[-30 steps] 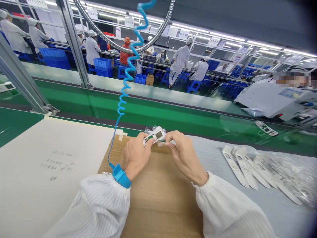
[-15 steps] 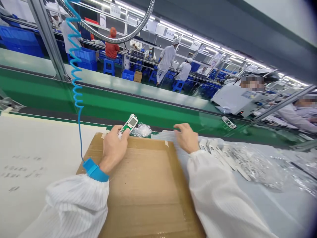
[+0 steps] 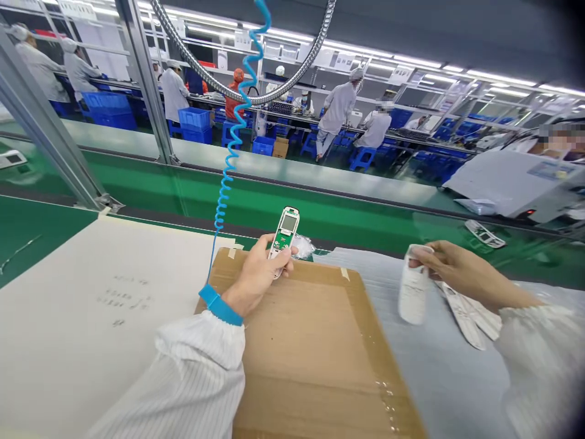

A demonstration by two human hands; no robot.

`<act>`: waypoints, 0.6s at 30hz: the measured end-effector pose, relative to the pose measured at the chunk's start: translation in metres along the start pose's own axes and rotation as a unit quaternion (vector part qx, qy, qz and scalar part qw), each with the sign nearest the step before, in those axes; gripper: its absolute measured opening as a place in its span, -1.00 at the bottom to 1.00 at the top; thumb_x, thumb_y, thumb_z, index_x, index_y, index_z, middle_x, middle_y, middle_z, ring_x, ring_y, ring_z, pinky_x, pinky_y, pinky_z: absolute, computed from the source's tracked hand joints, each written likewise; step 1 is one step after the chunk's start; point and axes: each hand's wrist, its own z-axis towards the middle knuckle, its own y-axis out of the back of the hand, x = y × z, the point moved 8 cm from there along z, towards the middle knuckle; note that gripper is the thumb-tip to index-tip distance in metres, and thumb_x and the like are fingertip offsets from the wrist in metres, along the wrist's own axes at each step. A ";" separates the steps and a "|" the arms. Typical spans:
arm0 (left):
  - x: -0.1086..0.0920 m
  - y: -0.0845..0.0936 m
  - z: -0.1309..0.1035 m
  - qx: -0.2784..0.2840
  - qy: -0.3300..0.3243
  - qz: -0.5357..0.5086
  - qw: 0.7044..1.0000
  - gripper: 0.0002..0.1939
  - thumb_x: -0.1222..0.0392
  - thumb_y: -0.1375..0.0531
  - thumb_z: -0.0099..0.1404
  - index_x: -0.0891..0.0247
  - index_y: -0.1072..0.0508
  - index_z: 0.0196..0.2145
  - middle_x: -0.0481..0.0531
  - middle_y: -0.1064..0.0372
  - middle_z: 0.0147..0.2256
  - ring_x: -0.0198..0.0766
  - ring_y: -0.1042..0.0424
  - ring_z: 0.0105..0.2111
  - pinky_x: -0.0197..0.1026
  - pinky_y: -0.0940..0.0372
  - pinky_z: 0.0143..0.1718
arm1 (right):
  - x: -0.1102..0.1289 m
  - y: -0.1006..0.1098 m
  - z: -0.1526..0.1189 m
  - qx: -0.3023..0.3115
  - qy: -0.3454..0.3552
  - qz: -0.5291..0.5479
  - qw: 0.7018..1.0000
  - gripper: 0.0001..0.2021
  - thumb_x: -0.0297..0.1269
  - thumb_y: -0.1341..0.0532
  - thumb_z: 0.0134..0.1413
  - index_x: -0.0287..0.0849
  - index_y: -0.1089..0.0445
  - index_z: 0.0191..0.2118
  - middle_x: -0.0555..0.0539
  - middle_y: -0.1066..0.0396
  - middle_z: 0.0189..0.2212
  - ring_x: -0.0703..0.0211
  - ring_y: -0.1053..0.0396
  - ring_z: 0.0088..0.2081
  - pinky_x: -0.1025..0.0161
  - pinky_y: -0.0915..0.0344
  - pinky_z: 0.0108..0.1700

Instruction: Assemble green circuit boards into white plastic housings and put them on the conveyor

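Note:
My left hand (image 3: 262, 268) grips a white handset (image 3: 284, 235) with a small grey screen and a bare green circuit board. It is held tilted above the far edge of a cardboard sheet (image 3: 301, 341). A blue strap circles my left wrist. Off to the right, my right hand (image 3: 450, 268) pinches the top of a white plastic housing shell (image 3: 414, 292) with a window in it. More white shells (image 3: 470, 314) lie under and beside my right hand on the grey foam sheet (image 3: 384, 289). Crumpled clear plastic (image 3: 304, 246) sits just behind the handset.
A green conveyor belt (image 3: 320, 222) crosses beyond the bench, with another handset (image 3: 484, 234) on it at the right. A coiled blue cord (image 3: 223, 195) hangs at my left wrist. White paper with writing (image 3: 123, 341) covers the left side. People in white work across the line.
My right hand has moved right and taken hold of a white shell. My left hand has turned the handset more upright. The camera view has shifted left.

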 end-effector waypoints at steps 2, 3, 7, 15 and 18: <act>0.000 0.000 0.000 -0.001 0.012 -0.032 0.999 -0.77 0.09 -0.19 0.34 0.26 -0.28 -0.16 0.09 -0.44 -0.19 -0.47 -0.26 -0.56 -0.33 -0.14 -0.56 | 0.025 -0.038 -0.010 0.104 -0.094 0.083 0.987 -0.64 0.12 -0.32 0.03 -0.12 -0.49 -0.37 -0.23 -0.51 -0.35 0.08 -0.43 -0.40 0.17 -0.39 -0.38; 0.001 0.002 0.001 -0.010 0.016 -0.035 0.999 -0.77 0.04 -0.14 0.38 0.27 -0.28 -0.18 0.10 -0.44 -0.20 -0.47 -0.24 -0.58 -0.33 -0.11 -0.59 | 0.041 -0.055 -0.016 0.115 -0.106 0.132 0.979 -0.62 0.14 -0.32 0.03 -0.12 -0.47 -0.37 -0.17 -0.48 -0.35 0.14 -0.41 -0.41 0.21 -0.40 -0.38; -0.002 0.018 0.006 -0.067 -0.023 0.083 0.994 -0.65 -0.03 0.02 0.46 0.26 -0.36 -0.06 0.11 -0.49 -0.21 -0.39 -0.31 -0.54 -0.29 -0.18 -0.55 | 0.095 -0.136 -0.044 0.196 -0.121 0.325 0.917 -0.60 0.00 -0.41 -0.02 -0.12 -0.48 -0.12 -0.04 -0.42 -0.31 0.23 -0.40 -0.36 0.23 -0.49 -0.22; -0.007 0.004 -0.002 0.001 -0.174 0.441 0.880 -0.66 0.21 -0.19 0.34 0.12 -0.46 0.07 0.01 -0.42 0.10 -0.13 -0.33 0.12 0.00 -0.17 0.22 | 0.111 -0.198 -0.067 0.191 -0.041 0.424 0.885 -0.58 -0.02 -0.37 0.06 -0.12 -0.46 -0.01 -0.09 -0.49 -0.09 0.10 -0.44 -0.08 0.05 -0.34 0.13; -0.008 0.001 -0.004 0.002 -0.175 0.451 0.875 -0.65 0.20 -0.20 0.34 0.11 -0.46 0.07 -0.01 -0.42 0.10 -0.13 -0.33 0.13 -0.01 -0.16 0.23 | 0.114 -0.195 -0.070 0.199 -0.009 0.432 0.880 -0.61 -0.04 -0.35 0.11 -0.08 -0.47 0.01 -0.09 -0.48 0.01 -0.02 -0.37 0.09 0.02 -0.24 0.20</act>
